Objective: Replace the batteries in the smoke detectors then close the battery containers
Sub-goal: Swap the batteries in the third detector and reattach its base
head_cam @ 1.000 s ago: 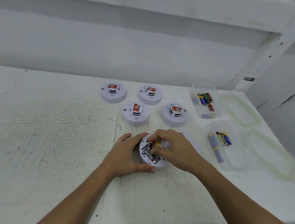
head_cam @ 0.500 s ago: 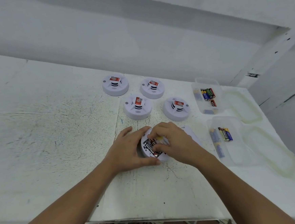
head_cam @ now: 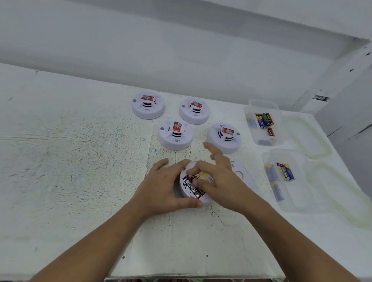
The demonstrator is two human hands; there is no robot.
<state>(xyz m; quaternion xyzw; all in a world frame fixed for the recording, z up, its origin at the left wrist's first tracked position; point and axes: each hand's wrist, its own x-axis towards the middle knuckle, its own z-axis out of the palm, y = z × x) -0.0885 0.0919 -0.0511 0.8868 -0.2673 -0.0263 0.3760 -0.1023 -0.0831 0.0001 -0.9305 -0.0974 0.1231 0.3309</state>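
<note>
Head view: left hand (head_cam: 162, 187) grips upturned white smoke detector (head_cam: 205, 200), right hand (head_cam: 223, 180) pinches black battery (head_cam: 192, 185) in its bay

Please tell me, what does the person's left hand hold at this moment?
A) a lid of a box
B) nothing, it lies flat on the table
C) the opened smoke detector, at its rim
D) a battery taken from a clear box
C: the left hand curls round the rim of the opened smoke detector, while the right hand pinches the battery in its compartment.
</note>
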